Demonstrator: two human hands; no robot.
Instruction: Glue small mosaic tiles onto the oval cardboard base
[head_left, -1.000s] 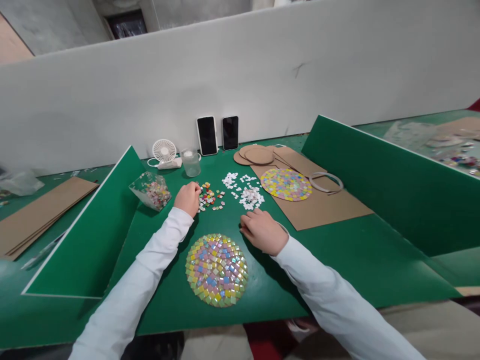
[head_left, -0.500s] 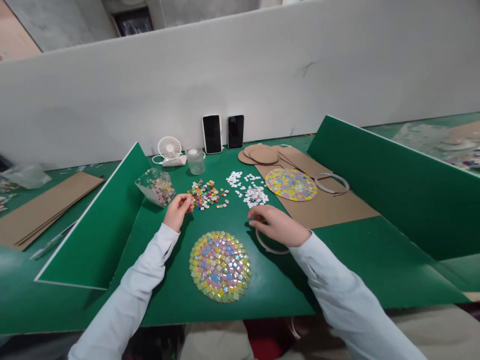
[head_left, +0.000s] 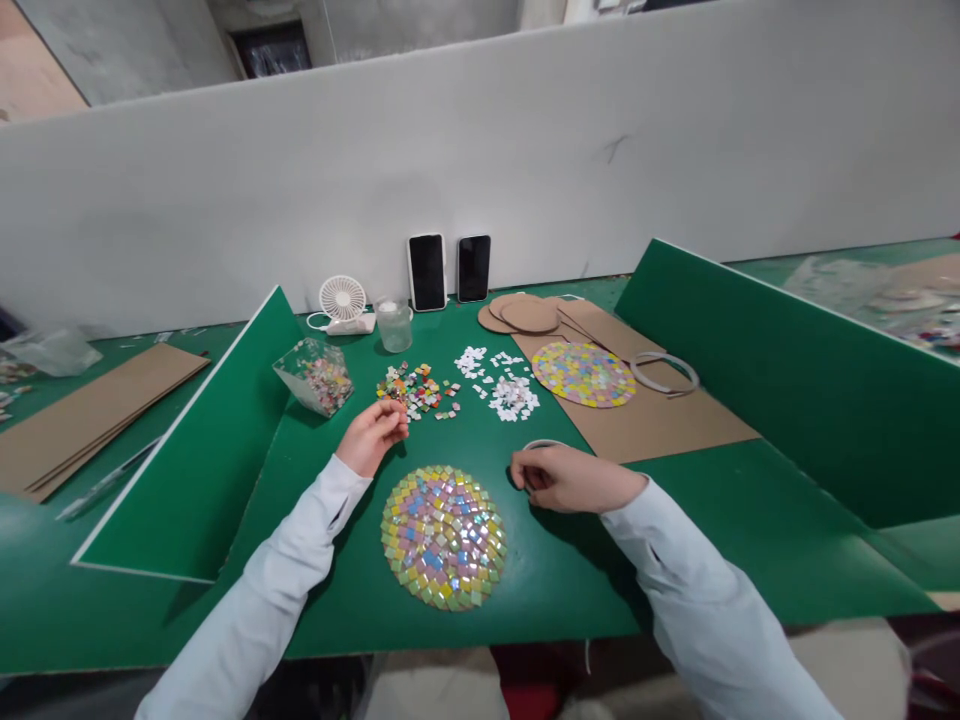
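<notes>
A round mosaic [head_left: 444, 538] of yellow, green, pink and blue tiles lies on the green table. Above its left side is my left hand [head_left: 373, 436], fingertips pinched together at the front of the mixed tile pile [head_left: 420, 388]; whatever they hold is too small to name. Right of the mosaic, my right hand [head_left: 574, 478] has its fingers curled down by a white ring [head_left: 546, 442], which it partly hides. I cannot make out if those fingers grip the ring. White tiles [head_left: 514, 397] lie scattered behind my right hand.
A clear container [head_left: 313, 378] of tiles stands at left, near a cup [head_left: 394, 326] and a fan [head_left: 343, 298]. Two phones [head_left: 427, 272] lean on the wall. Cardboard [head_left: 660, 430] at right bears another mosaic [head_left: 583, 374] and a coiled ring [head_left: 665, 388]. Green boards [head_left: 787, 380] flank both sides.
My left hand has moved right and slightly nearer, away from the tile pile. My right hand has shifted right and down, its fingers now more curled over the ring.
</notes>
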